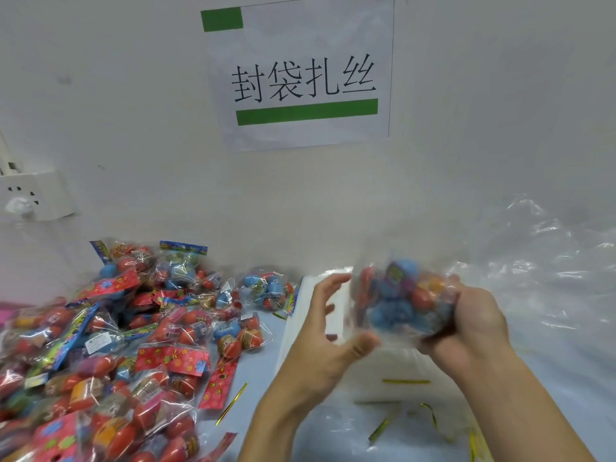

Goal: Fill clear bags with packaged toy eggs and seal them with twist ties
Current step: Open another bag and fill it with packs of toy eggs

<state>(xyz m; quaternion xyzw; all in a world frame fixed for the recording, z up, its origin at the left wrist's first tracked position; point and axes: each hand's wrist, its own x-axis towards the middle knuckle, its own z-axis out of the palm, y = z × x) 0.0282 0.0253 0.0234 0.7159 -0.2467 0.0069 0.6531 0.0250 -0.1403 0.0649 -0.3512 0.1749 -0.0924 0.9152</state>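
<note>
A clear bag of toy eggs [401,303], blurred by motion, is held above the table; blue, red and orange eggs show through it. My right hand [473,321] grips its right side from below. My left hand [328,331] is spread open just left of the bag, thumb under its lower left edge, fingers apart from it. A pile of packaged toy eggs [110,348] covers the table's left half. Gold twist ties [406,381] lie below the hands.
A stack of flat clear bags [393,365] lies under the hands. Crumpled clear plastic [546,275] heaps at the right. A loose twist tie [231,403] lies beside the pile. A paper sign [303,78] and a wall socket [31,195] hang on the wall behind.
</note>
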